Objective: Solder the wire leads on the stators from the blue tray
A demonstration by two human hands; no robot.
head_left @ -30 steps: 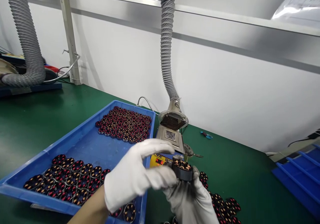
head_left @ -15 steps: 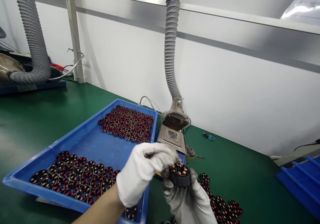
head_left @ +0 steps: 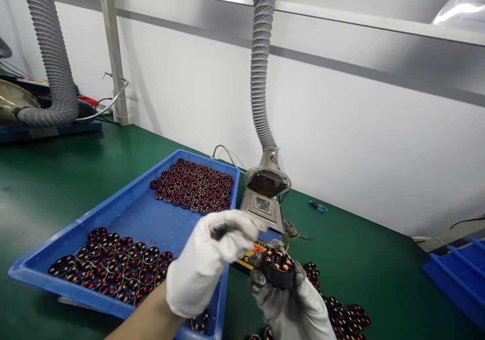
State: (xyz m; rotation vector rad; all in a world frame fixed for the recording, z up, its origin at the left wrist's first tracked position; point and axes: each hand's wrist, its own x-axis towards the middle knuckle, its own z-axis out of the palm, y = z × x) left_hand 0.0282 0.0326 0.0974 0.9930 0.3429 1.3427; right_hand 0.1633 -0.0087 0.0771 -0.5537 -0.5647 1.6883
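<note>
My right hand [head_left: 293,307], in a soiled white glove, grips a motor stator [head_left: 279,278], a black ring with copper windings facing up. Just left of it and slightly higher is my left hand [head_left: 214,256], gloved too, its fingers curled together and apart from the stator. Whatever may be between those fingertips is hidden. Under my left forearm, rows of similar stators [head_left: 129,266] with red and copper coils lie in the blue tray [head_left: 147,225]. More loose stators [head_left: 343,317] sit on the green table to the right of my right hand.
Behind my hands stands a solder pot [head_left: 261,206] with a yellow display panel, under a fume hood [head_left: 268,181] on a grey hose [head_left: 261,77]. Small blue-handled cutters [head_left: 317,206] lie on the green table [head_left: 364,249]. Blue bins [head_left: 460,274] are at the right edge.
My left hand has drawn back left from the stator, uncovering the display panel. The stator in my right hand has moved slightly right and down, its copper windings now more visible.
</note>
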